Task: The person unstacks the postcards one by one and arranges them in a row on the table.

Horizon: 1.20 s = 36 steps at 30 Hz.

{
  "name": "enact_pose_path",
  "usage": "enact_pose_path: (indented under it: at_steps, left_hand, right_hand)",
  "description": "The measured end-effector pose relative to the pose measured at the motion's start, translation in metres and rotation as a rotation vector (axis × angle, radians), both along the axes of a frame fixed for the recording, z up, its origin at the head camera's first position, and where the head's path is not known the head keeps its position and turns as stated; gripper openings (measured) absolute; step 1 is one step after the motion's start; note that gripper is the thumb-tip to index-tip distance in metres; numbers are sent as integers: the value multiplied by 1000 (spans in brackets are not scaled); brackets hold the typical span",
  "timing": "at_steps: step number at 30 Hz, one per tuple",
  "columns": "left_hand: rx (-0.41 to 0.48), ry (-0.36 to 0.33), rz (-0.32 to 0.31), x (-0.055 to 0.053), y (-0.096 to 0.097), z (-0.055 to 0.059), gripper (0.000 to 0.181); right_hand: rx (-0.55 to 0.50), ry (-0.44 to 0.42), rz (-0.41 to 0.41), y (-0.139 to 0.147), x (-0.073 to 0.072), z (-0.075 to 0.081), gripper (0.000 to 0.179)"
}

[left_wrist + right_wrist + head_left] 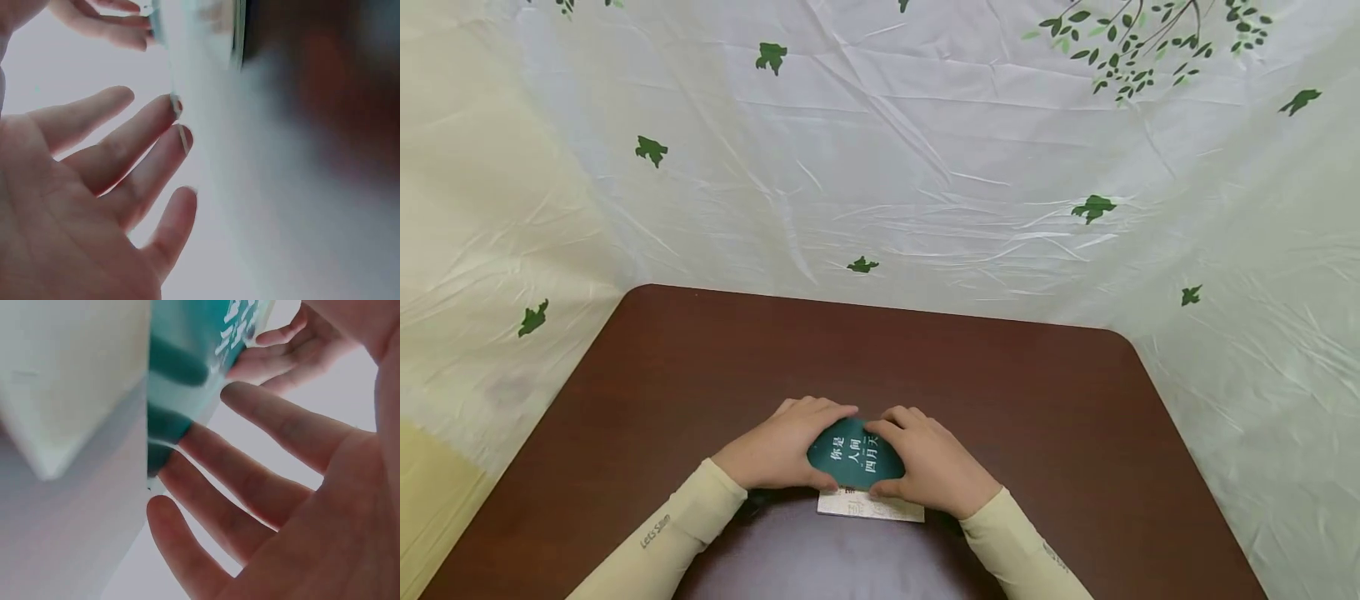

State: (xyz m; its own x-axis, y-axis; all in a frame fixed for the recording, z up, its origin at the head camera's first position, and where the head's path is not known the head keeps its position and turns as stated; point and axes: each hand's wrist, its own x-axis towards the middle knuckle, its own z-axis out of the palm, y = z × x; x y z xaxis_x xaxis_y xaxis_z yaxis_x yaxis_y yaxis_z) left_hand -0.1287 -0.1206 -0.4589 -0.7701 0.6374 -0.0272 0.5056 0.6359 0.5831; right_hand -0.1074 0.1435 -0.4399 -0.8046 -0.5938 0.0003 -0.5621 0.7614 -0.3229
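Observation:
A teal book point(853, 454) with white Chinese characters on its cover lies between my two hands. My left hand point(790, 446) grips its left side, thumb at the near edge and fingers round the far edge. On the opposite side, my right hand point(932, 458) holds it the same way. Both palms cover the book's ends in the head view. Below it, a pale book point(880, 507) with faint lettering shows along the near side, partly hidden. In the right wrist view, fingertips meet the edge of the teal cover point(181, 331).
The dark brown table point(880, 350) has rounded far corners. A pale curtain point(850, 167) with green leaf prints hangs behind it and along both sides. Glare brightens the table's near part.

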Motion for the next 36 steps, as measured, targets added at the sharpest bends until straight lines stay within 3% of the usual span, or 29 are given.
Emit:
enact_pose_path:
  at_steps: [5,8,14,19,28,36]
  left_hand:
    - [10,-57,108,-21,-30,12,99]
    - [7,-80,163,-34,-46,11,94]
    - [-17,-147,227,-52,-85,-4,80]
    - [-3,-186,283,-63,-112,-5,75]
    - [-53,-155,325,-75,-140,1,78]
    - [-8,-226,344,-81,-170,-5,77]
  right_hand:
    - [1,-12,15,-34,-31,13,72]
    - [13,-37,1,-54,-50,16,70]
    - [39,-93,1,-99,-84,-1,66]
    - [29,-140,-17,-134,-104,-13,79]
    - [48,-96,-8,-172,-123,-17,78]
    - [71,-90,17,-202,-128,-18,74]
